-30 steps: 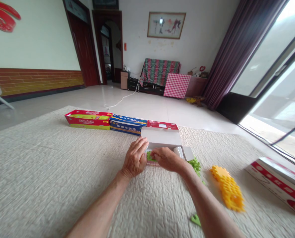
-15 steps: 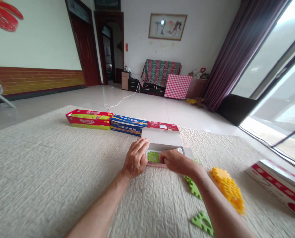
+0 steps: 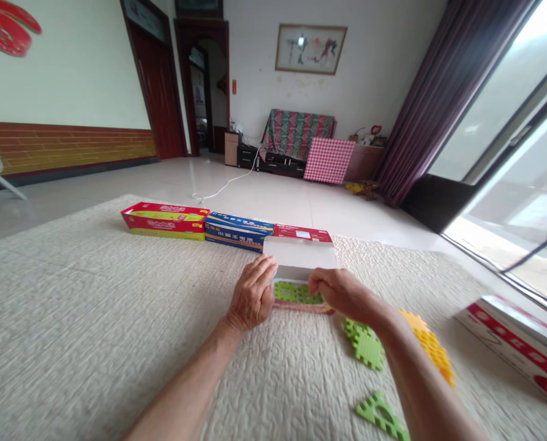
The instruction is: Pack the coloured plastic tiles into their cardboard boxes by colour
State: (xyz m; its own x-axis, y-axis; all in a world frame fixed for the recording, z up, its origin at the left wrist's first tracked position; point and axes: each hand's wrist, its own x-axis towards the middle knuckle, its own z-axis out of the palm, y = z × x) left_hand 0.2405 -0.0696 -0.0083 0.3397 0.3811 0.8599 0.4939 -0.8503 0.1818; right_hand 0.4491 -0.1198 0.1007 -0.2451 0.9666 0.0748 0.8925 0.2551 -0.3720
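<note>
Green pieces (image 3: 297, 293) lie beside the right fingers (image 3: 315, 283).

Cream textured cloth (image 3: 117, 306) carrying a red-and-yellow box (image 3: 167, 222), blue box (image 3: 237, 236) and red box (image 3: 312, 234) in a row, an open box (image 3: 298, 251) nearer; to the right, green pieces (image 3: 369, 349), yellow pieces (image 3: 433, 352) and a white-and-red box (image 3: 514, 352).

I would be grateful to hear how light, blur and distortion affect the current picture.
Head view: bright daylight washes out parts of the window at the right, and a reflection glints on the framed picture; head view again: wide-angle distortion seems to tilt the door and curtain; head view: the right hand looks slightly soft, yet the green pieces beside it are distinguishable.
</note>
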